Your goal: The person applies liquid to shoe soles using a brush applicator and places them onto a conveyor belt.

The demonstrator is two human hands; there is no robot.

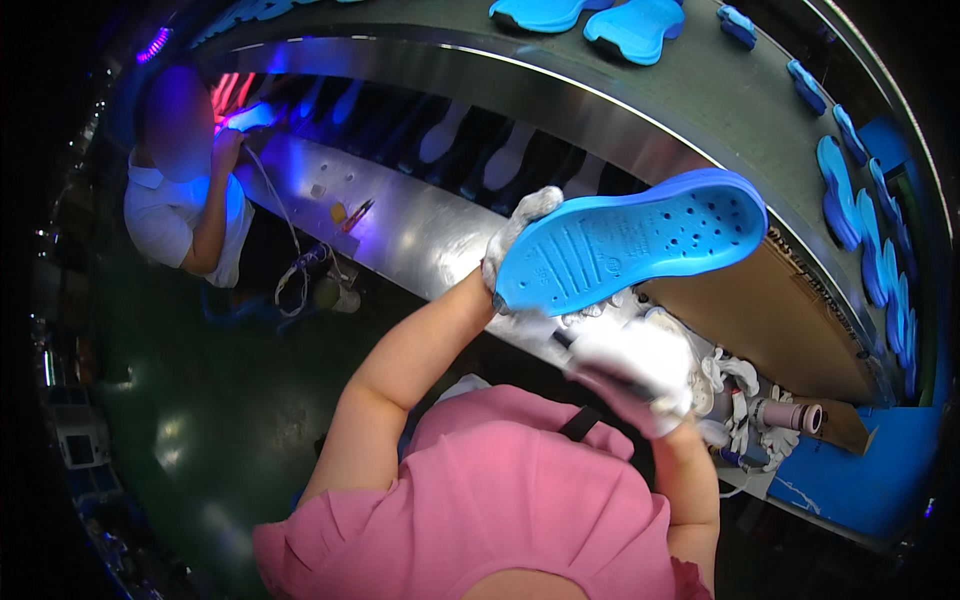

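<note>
A bright blue shoe sole (630,235) is held up in front of me, tilted, its grooved end at the left and its holed end at the far right. Gripping the grooved end is my left hand (515,232), in a greyish, stained glove, with fingers wrapped over the edge. Just below the sole, my right hand (635,365) wears a white glove and is smeared by motion. It is closed around a dark, slim-handled tool (615,380), whose blurred tip lies close to the sole's lower edge. The tool's exact kind cannot be made out.
A dark green conveyor (730,110) carries several blue soles along the far side and right. A row of pale soles (505,160) lies in the metal-edged trough. Gloves (740,380), a pinkish roll (790,415) and cardboard (770,310) are at right. A co-worker (190,215) works at left.
</note>
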